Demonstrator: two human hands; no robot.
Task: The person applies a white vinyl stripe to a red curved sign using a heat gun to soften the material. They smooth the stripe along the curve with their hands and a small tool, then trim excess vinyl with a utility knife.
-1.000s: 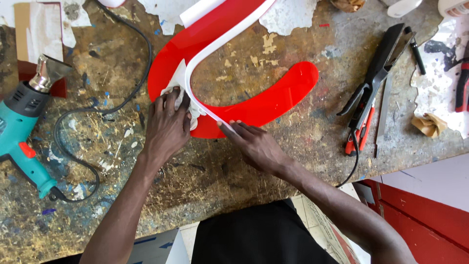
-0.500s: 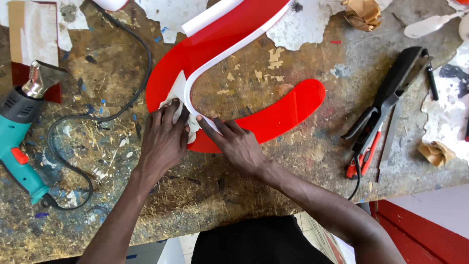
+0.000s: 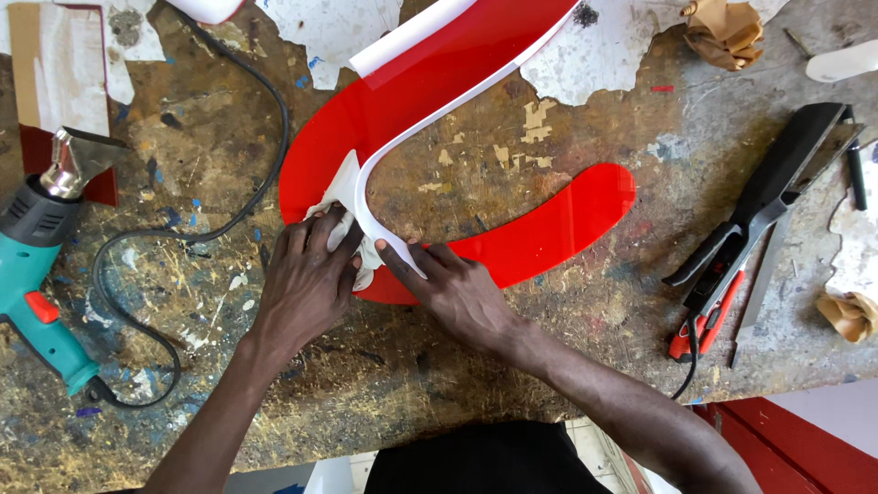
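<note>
The paint-spattered desk [image 3: 512,366] carries a curved red panel [image 3: 549,233] at its middle, a white strip [image 3: 402,151] standing on edge along the inner curve. Left lies a teal heat gun [image 3: 37,274] with its black cord [image 3: 183,247] – right, a black tool [image 3: 768,197] and a red-handled knife [image 3: 704,325]. The left hand [image 3: 306,284] presses a white cloth [image 3: 343,224] to the strip, fingers curled on it; the right hand [image 3: 457,293] has fingers flat, holding the strip's end. Both hands have slid left along the curve since a second ago.
</note>
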